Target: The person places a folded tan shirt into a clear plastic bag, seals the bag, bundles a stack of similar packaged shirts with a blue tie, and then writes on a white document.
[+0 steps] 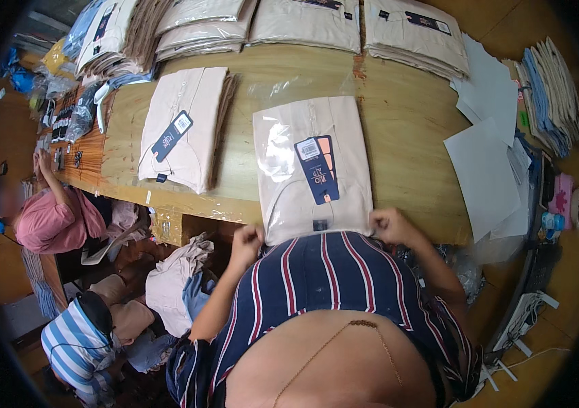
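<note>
A folded cream shirt (347,149) lies in a clear plastic bag (276,143) at the near table edge, against my body. A dark blue hang tag (315,175) with orange strips and a white label rests on its front. At the bag's near left corner, my left hand (244,246) is closed, fingers curled at the edge. My right hand (391,226) is closed at the near right corner. Each appears to pinch the bag's edge, though the fingertips are partly hidden. To the left lies a small stack of folded cream shirts (191,102), its top one tagged.
Bagged shirt stacks (303,27) line the table's far side. White paper sheets (483,170) lie at the right, with folded garments (548,95) beyond. A person in pink (58,217) works at far left; another in blue-white stripes (75,343) is below. Loose clothes (177,279) are piled beneath the table.
</note>
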